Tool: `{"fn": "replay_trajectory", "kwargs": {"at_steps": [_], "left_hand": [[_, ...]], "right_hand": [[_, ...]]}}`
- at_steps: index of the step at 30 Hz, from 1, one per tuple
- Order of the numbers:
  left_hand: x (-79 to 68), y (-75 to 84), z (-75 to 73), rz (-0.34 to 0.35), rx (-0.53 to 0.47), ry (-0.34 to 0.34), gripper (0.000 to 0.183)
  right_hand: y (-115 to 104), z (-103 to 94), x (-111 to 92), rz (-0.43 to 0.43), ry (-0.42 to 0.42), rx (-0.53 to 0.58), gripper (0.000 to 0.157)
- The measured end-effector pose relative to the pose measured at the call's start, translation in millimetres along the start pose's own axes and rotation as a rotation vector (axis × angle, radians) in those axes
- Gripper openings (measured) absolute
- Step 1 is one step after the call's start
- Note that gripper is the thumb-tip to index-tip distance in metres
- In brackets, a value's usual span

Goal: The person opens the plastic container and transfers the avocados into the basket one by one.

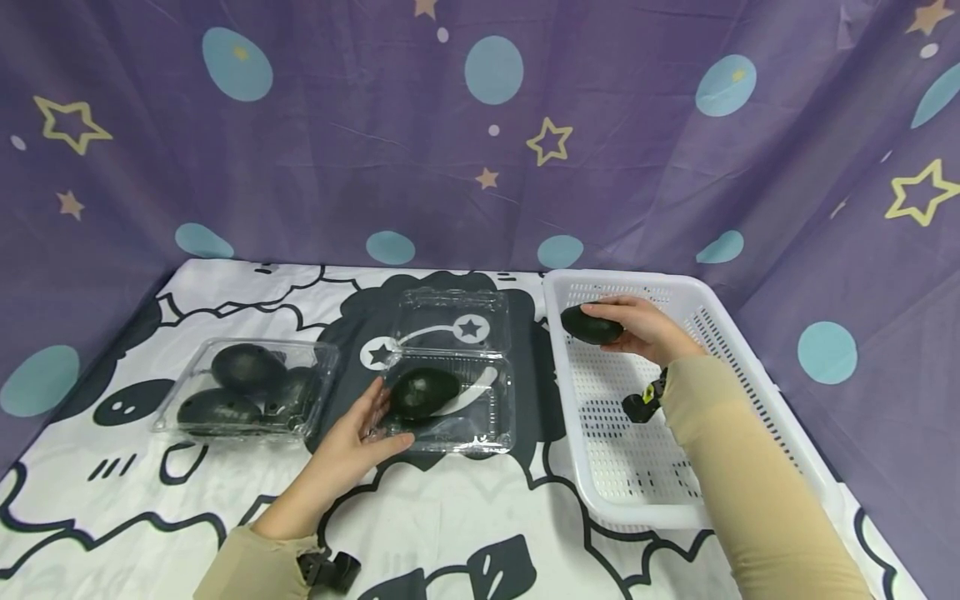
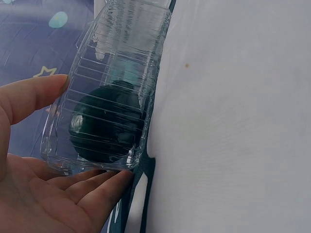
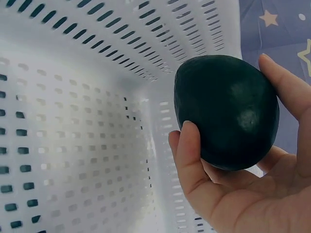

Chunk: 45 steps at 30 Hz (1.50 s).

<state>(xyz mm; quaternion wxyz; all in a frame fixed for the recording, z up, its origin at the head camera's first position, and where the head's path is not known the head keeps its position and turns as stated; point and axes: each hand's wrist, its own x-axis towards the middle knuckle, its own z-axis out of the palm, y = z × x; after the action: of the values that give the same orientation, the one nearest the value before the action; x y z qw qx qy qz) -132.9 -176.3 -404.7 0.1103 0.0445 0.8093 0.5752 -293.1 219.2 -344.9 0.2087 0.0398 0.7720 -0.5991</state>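
A dark green avocado is held in my right hand over the far left part of a white plastic basket. In the right wrist view, thumb and fingers curl round this avocado. My left hand rests at the near left corner of a clear plastic clamshell box, its lid folded back. Inside that box lies one avocado, towards the left. The left wrist view shows the thumb touching one side of the box and extended fingers along another.
On the left stands a second clear box, lid down, with several avocados inside. A patterned black-and-white cloth covers the table. Behind it hangs a purple curtain.
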Motion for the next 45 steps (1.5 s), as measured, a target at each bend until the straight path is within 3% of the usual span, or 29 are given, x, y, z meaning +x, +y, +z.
{"fn": "replay_trajectory", "kwargs": {"at_steps": [21,45], "left_hand": [[-0.8,0.9,-0.2,0.002,0.012,0.006,0.098],[-0.8,-0.6,0.0,0.002,0.003,0.007,0.097]], "right_hand": [[13.1,8.1,5.6,0.065,-0.011,-0.109,0.073],[15.4,10.7,10.2,0.101,-0.012,-0.151,0.065]]}}
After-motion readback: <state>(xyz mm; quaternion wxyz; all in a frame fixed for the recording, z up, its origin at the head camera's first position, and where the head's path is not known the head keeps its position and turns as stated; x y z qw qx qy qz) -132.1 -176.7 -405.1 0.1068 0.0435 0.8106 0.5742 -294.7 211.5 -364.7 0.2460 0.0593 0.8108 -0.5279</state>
